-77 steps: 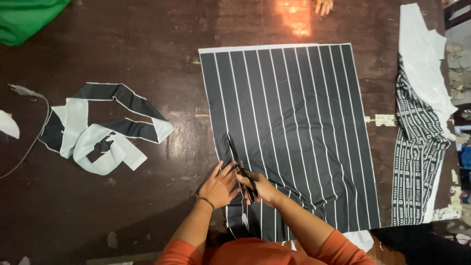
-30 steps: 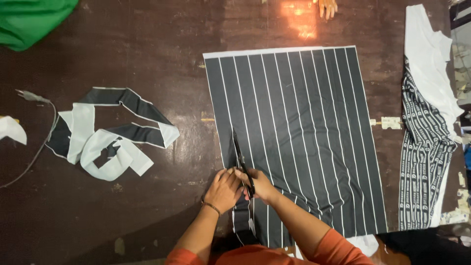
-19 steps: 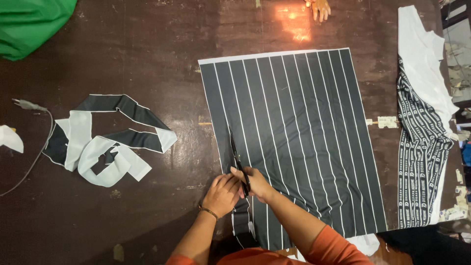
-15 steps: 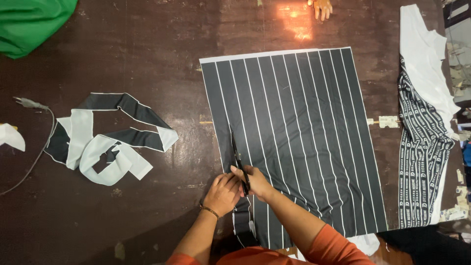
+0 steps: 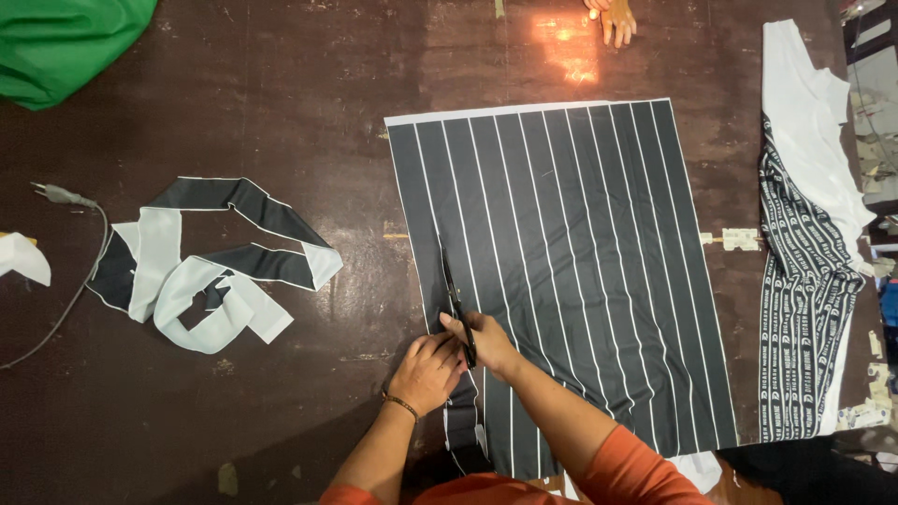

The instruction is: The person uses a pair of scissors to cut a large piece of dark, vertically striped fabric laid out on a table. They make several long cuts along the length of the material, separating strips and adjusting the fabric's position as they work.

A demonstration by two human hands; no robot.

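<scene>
Two hands | right (image 5: 488, 341) gripping scissors (image 5: 456, 304) near striped fabric (image 5: 571, 262) left edge | left (image 5: 426, 372) pressing fabric

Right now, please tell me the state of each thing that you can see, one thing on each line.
Striped fabric: spread flat, partly cut along its left side.
Scissors: held in the right hand, blades on the fabric.
Left hand: pressing on the cut strip beside the scissors.
Cut strips: loosely tangled, lying apart on the table.
Green cloth: bunched at the corner.
Patterned cloth: lying in a long fold.
</scene>
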